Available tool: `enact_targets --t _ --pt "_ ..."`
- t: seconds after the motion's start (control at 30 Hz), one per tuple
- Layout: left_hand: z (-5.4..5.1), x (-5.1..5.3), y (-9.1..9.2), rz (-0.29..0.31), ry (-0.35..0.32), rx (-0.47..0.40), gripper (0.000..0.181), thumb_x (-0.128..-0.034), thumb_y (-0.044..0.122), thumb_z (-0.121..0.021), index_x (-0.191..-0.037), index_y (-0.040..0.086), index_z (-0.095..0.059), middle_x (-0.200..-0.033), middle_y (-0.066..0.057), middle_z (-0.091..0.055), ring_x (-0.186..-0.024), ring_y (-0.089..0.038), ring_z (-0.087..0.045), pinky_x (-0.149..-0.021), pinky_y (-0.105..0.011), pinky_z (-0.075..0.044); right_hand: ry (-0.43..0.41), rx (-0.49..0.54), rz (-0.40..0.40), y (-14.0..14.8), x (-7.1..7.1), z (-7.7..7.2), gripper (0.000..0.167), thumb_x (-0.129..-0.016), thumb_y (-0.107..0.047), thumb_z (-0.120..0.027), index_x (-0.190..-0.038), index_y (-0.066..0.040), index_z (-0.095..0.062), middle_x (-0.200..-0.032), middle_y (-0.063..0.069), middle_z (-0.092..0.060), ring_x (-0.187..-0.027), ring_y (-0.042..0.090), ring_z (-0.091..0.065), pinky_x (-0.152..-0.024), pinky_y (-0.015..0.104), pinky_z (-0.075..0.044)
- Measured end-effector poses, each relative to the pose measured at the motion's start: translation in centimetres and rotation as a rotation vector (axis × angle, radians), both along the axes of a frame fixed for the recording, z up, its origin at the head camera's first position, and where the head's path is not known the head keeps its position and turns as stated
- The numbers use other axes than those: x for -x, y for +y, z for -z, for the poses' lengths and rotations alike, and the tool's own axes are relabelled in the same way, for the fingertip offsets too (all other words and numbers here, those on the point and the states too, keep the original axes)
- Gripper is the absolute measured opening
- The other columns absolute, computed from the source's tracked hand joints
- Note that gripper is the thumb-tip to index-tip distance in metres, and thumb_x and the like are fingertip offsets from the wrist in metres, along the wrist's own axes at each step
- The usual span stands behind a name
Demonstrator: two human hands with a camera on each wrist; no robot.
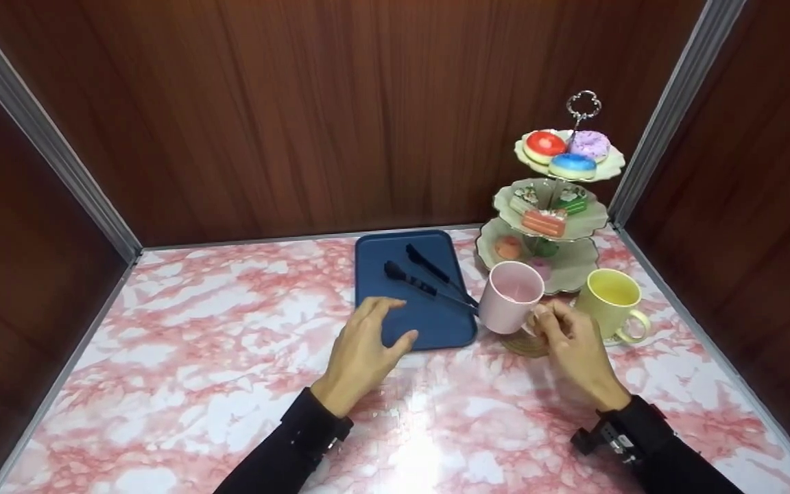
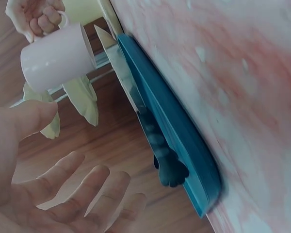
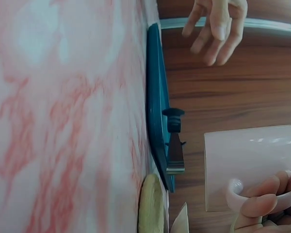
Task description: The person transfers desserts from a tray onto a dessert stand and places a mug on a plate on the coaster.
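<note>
My right hand [image 1: 573,343] pinches the handle of a pale pink mug [image 1: 505,312], which is held up off the table above a round tan coaster [image 1: 525,346]. In the right wrist view, curled fingers and thumb grip the handle of the mug [image 3: 252,155]. My left hand [image 1: 364,346] hovers by the near left edge of a blue tray [image 1: 439,336], fingers spread, touching nothing. On the tray lie tongs [image 1: 412,280] with black tips and metal arms, partly hidden behind the mug. The left wrist view shows a scalloped black tip of the tongs [image 2: 170,170] over the tray's rim.
A yellow mug [image 1: 604,319] stands right of my right hand. Behind the mugs rises a three-tier stand [image 1: 577,267] with toy donuts [image 1: 573,165], cake slices [image 1: 544,223] and small rounded sweets. Brown wood-grain panels [image 1: 299,123] enclose the marbled pink table [image 1: 217,370].
</note>
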State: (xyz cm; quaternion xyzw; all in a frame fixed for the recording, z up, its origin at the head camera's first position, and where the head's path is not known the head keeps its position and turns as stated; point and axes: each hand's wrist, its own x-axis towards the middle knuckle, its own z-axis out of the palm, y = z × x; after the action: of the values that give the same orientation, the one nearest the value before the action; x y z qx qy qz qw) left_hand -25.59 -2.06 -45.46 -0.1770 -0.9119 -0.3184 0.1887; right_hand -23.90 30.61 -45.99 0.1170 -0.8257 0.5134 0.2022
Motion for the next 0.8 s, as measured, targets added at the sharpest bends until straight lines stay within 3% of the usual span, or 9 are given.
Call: enact_targets --t 0.2,0.53,0.8 --pt "0.2 0.0 -1.6 -0.040 -0.012 0.017 0.049 -0.0784 0.049 -0.065 -0.123 0.029 -0.056 -0.123 0.012 -0.051 -0.117 -0.007 -0.049 -0.089 -0.032 -0.048 0.005 -0.015 0.042 0.5 0.3 0.2 0.031 -0.094 -0.026 -0.049 -0.075 -0.004 -0.057 -0.067 0.014 -0.055 -0.060 0.023 -0.052 -0.052 0.024 -0.042" --pt "0.3 0.1 -4.0 -0.060 -0.039 0.034 0.052 -0.0792 0.049 -0.064 -0.125 0.028 -0.054 -0.125 0.006 -0.051 -0.118 -0.016 -0.049 -0.091 -0.038 -0.046 -0.038 -0.045 0.115 1.3 0.5 0.6 0.034 -0.095 -0.033 -0.046 -0.076 -0.006 -0.057 -0.068 0.011 -0.057 -0.061 0.019 -0.054 -0.048 0.025 -0.045" --pt "0.4 0.2 -5.6 -0.111 -0.021 0.029 0.051 -0.0774 0.050 -0.066 -0.122 0.027 -0.057 -0.121 0.008 -0.052 -0.113 -0.013 -0.050 -0.090 -0.034 -0.046 -0.093 -0.045 0.122 1.0 -0.3 -0.8 0.037 -0.095 -0.028 -0.046 -0.079 0.003 -0.058 -0.071 0.021 -0.057 -0.066 0.029 -0.055 -0.054 0.023 -0.044"
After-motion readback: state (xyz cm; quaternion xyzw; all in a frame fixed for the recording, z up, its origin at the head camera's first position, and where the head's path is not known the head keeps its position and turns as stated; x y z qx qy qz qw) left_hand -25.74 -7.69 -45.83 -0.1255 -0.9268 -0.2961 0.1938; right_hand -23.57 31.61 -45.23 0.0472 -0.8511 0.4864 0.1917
